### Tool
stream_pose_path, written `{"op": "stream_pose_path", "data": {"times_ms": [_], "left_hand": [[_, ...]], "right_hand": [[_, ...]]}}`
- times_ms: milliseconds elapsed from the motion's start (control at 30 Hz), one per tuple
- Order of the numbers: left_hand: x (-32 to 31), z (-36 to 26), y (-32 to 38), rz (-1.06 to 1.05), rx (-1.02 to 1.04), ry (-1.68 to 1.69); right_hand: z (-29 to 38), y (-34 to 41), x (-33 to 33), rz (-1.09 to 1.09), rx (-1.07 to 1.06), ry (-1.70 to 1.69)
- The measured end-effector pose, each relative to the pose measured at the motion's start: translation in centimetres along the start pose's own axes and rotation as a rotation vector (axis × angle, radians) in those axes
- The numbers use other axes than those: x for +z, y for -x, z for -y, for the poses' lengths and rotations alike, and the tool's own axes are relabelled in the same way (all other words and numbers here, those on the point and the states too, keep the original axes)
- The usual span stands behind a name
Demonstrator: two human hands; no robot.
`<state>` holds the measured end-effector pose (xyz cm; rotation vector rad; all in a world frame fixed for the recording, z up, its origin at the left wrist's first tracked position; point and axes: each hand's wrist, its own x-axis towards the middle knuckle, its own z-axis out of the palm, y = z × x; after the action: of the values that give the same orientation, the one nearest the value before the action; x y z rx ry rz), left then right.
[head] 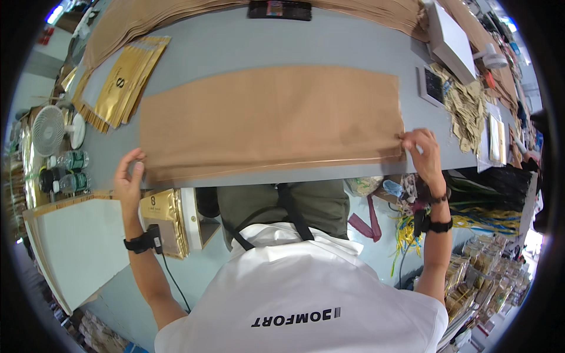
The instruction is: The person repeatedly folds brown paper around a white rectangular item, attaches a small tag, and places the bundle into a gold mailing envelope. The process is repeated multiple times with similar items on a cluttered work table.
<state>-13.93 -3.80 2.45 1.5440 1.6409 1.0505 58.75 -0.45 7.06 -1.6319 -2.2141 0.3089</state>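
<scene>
A tan fabric piece [273, 114] lies spread flat across the grey table [212, 48], with a folded, pale-edged strip along its near side. At its right edge, the thumb and fingertips of my right hand [424, 148] pinch the fabric. My left hand [129, 174] is by the near left corner, thumb and fingers apart and curved; whether the fingertips touch the cloth is hard to see. Both wrists wear black straps with a small cabled device.
Layered tan fabric [145, 22] lines the far edge, near a black phone-like object [279, 10]. Gold packets [126, 84], a white fan [48, 130] and plastic bottles [73, 159] stand left. At right are a white box [452, 42], a black-topped pad [431, 84] and a heap of paper tags [465, 110].
</scene>
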Motion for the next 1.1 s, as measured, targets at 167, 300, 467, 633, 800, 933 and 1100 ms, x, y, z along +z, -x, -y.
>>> {"op": "stream_pose_path", "data": {"times_ms": [167, 300, 467, 633, 800, 933, 1100], "left_hand": [[0.9, 1.9, -0.8, -0.274, -0.208, -0.133], [2.0, 0.2, -5.6, -0.247, -0.247, -0.143], [1.8, -2.9, -6.9, 0.018, -0.399, -0.349], [-0.1, -2.4, -3.7, 0.139, -0.290, -0.242], [1.5, 0.9, -1.1, -0.173, -0.157, -0.259], [3.0, 1.9, -0.4, -0.284, -0.232, -0.507], [2.2, 0.7, -0.8, -0.102, -0.310, -0.692]], "right_hand": [[1.5, -0.5, 1.5, -0.013, 0.272, -0.136], [1.9, -4.4, 5.3, -0.086, 0.101, -0.135], [1.2, -5.7, 9.4, -0.027, -0.073, 0.239], [0.6, -5.3, 9.6, -0.031, -0.045, 0.231], [1.9, -5.6, 9.1, -0.040, -0.064, 0.199], [1.8, -6.2, 7.2, -0.039, -0.081, 0.172], [-4.6, -11.9, 2.0, -0.394, 0.057, 0.264]]}}
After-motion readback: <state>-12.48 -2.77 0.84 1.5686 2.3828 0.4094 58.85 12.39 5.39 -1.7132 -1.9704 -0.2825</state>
